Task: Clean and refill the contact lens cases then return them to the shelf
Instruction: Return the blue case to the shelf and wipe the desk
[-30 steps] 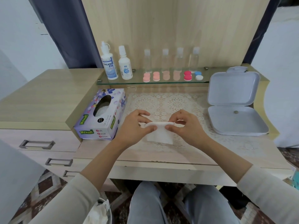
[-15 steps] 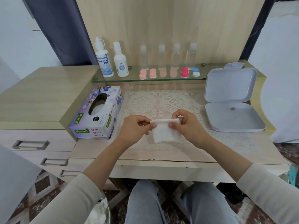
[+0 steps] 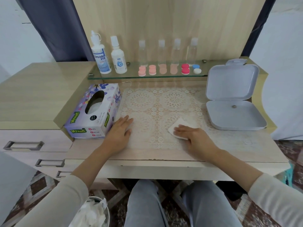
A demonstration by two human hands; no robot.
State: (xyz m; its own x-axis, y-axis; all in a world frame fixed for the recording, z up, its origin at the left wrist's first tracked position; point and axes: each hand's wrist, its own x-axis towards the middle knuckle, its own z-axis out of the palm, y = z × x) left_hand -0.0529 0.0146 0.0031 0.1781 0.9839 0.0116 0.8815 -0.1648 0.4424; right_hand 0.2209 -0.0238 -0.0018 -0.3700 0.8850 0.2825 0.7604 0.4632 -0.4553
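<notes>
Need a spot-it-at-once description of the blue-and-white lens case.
Find the glass shelf against the wooden back panel. Follow its row of round lens cases to the right end, nearest the open grey box. The blue-and-white case is last: one blue cap behind one white, while every neighbour is pink, peach or red.

Bright, soft, edges bowed, slightly blurry
</notes>
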